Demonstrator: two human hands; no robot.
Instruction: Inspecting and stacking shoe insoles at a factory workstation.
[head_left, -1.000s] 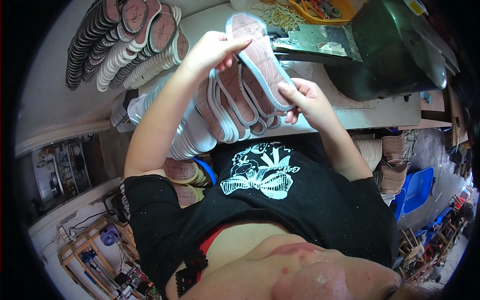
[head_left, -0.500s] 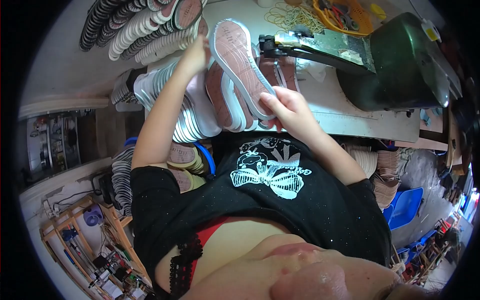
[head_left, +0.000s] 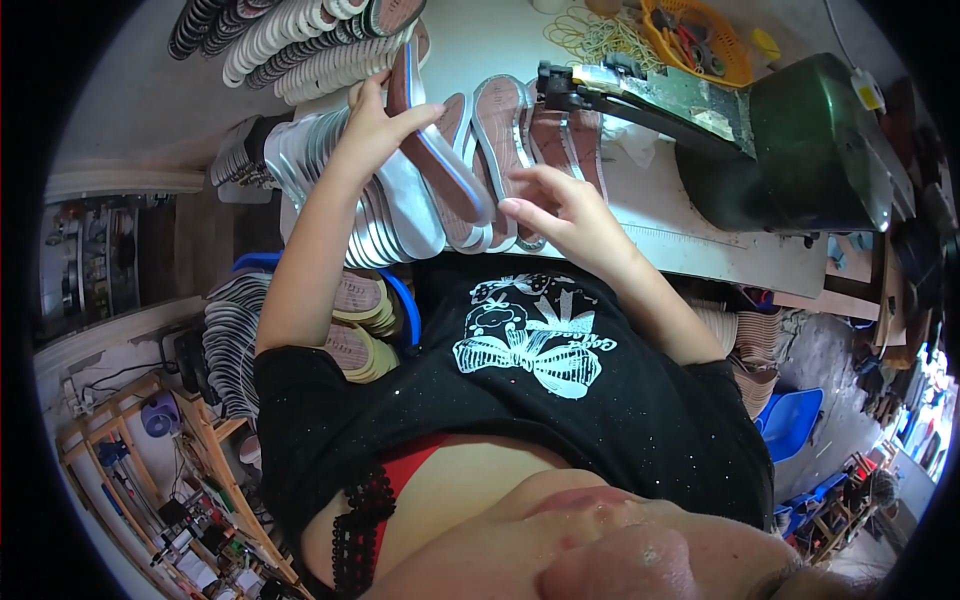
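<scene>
Our left hand grips one sole by its upper part, thumb across the brown face and fingers behind, holding it tilted on edge above the bench. The sole has a brown top and a silvery rim, and its lower end points toward our chest. Our right hand is open, fingers loosely spread, resting on a fan of soles that lies face up just beside the held one; it grasps nothing that we can see. A stack of silvery soles lies under our left forearm, and long rows stand on edge farther back. A dark green machine sits to the right, with a yellow basket behind it.
</scene>
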